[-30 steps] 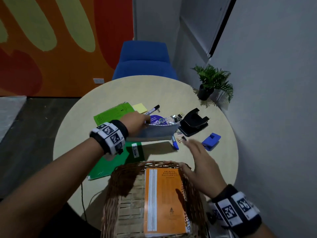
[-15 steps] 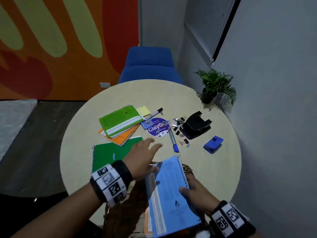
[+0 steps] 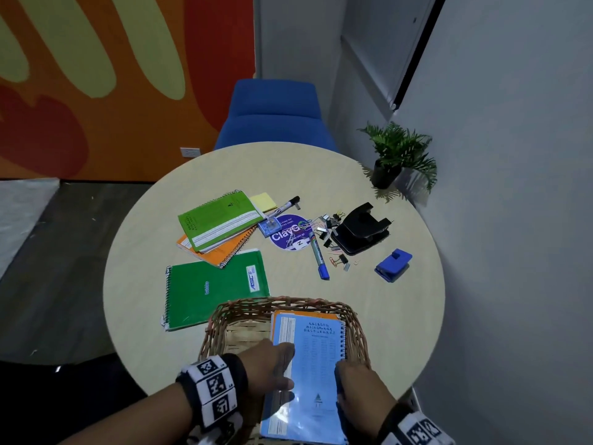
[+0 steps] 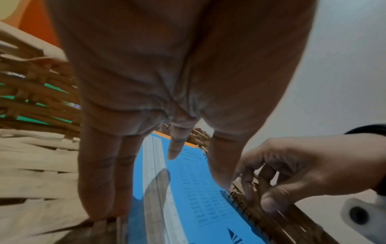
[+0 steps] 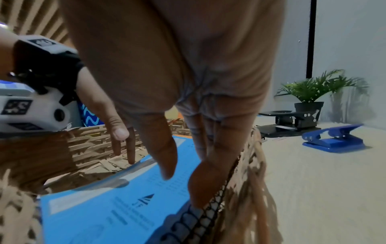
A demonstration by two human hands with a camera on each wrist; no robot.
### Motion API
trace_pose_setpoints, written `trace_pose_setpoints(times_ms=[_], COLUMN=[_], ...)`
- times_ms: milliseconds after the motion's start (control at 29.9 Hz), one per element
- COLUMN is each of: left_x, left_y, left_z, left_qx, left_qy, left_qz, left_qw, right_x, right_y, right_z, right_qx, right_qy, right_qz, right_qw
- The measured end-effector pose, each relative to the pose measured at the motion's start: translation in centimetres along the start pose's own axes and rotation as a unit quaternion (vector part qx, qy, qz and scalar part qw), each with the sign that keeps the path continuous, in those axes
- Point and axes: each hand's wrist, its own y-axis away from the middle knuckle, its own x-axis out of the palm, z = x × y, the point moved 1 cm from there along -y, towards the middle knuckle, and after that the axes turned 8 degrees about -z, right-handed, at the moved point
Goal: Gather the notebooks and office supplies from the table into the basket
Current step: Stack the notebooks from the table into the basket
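Fingers of left hand [image 3: 272, 364] extended, tips at the unbound edge of blue notebook [image 3: 308, 374]; right hand [image 3: 359, 390] fingers slightly bent against its spiral edge, gripping nothing. Notebook lies in wicker basket [image 3: 224, 319] at the tabletop's near edge, atop an orange notebook [image 3: 308, 313].

a round pale desk [image 3: 199, 175] carries everything. at its near edge stands a woven basket [image 3: 354, 319]. left of the basket lies a dark green spiral notebook [image 3: 215, 293], flat. beyond it an orange notebook [image 3: 224, 252] lies under a light green notebook [image 3: 218, 220], with a yellow sticky pad [image 3: 264, 200] just behind. mid-desk sit a purple round sticker [image 3: 288, 236], a small clear blue box [image 3: 269, 225], a black marker [image 3: 288, 203] and a blue marker [image 3: 319, 258]. binder clips [image 3: 327, 224] lie scattered beside a black hole punch [image 3: 362, 232]; a blue hole punch [image 3: 393, 264] sits nearer the right edge. a potted plant [image 3: 398, 155] stands far right.
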Motion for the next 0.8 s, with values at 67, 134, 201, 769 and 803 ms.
trace_pose_setpoints(times_ms=[67, 134, 201, 769, 803], left_x=[0.3, 0.8, 1.3, -10.6, -12.8], left_y=[0.0, 0.1, 0.0, 1.0, 0.5], left_z=[-0.2, -0.3, -0.4, 5.3, 7.3], left_qx=[-0.002, -0.012, -0.016, 0.016, -0.004], left_qy=[-0.016, -0.016, -0.022, 0.167, 0.189], left_qz=[0.011, 0.017, 0.007, -0.198, -0.230], left_qw=[1.000, 1.000, 1.000, 0.966, 0.955], right_x=[0.3, 1.1, 1.7, -8.0, -9.0], right_y=[-0.3, -0.7, -1.1, -3.2, -4.4], right_z=[0.4, 0.7, 1.0, 5.8, 6.7], right_qx=[-0.008, -0.022, -0.035, -0.030, -0.026], right_qy=[0.041, 0.078, 0.101, -0.106, -0.202], right_qz=[0.010, 0.030, 0.039, 0.073, 0.058], right_qw=[0.999, 0.996, 0.994, 0.991, 0.977])
